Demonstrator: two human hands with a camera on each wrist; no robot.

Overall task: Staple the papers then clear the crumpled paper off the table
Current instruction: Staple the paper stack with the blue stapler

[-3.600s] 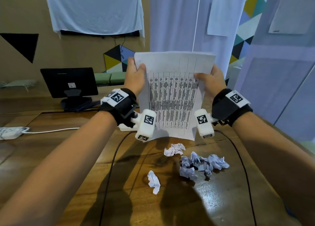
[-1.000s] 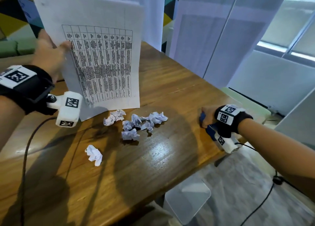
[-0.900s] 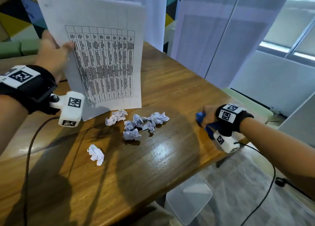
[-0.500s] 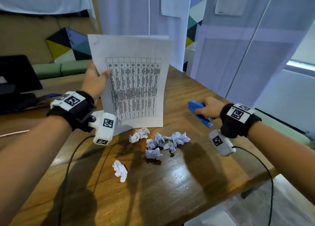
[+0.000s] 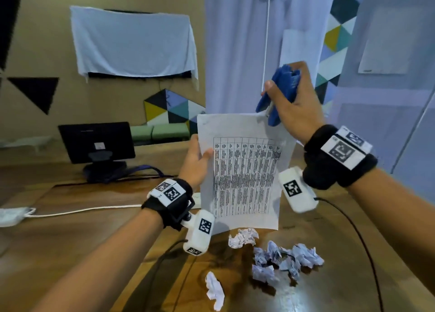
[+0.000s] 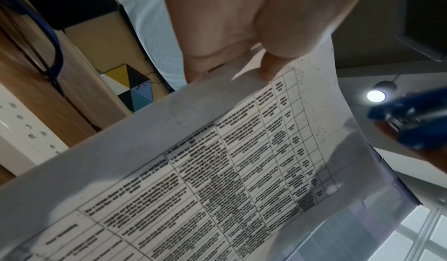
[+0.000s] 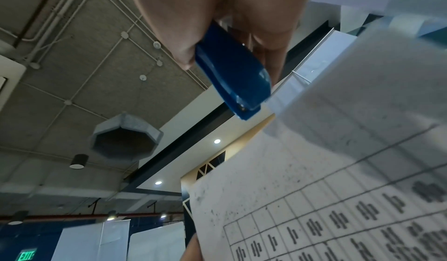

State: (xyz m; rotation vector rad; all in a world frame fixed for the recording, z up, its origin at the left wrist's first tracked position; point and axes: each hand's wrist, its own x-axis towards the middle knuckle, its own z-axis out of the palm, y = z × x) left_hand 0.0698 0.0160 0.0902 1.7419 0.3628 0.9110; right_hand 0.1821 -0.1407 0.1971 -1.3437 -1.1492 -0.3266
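My left hand [image 5: 196,157] pinches the papers [image 5: 244,170] at their left edge, thumb on the printed face and fingers behind, so the sheets stand upright above the counter [image 5: 70,236]; the printed table faces me. In the left wrist view the same hand [image 6: 241,26] appears above the papers [image 6: 217,169], its fingertips clamped on the margin.

My right hand [image 5: 294,106] is raised at the papers' upper right corner, fingers and thumb curled around a blue stapler [image 5: 277,95]. The stapler's nose points down and left, and its mouth sits at that corner; whether the corner lies between the stapler's two halves I cannot tell. In the right wrist view the hand [image 7: 217,6] grips the stapler [image 7: 232,73] from behind, its tip just beside the papers' [image 7: 338,188] top edge.

Crumpled paper [image 5: 282,260] lies on the counter below the papers: a cluster of balls under their lower right corner, one ball [image 5: 242,237] just beneath the bottom edge, and one [image 5: 215,290] nearer to me, apart from the rest.

Left of the papers stand a dark monitor [image 5: 96,142] and a white power strip [image 5: 14,215] with its cord. No container is in view.
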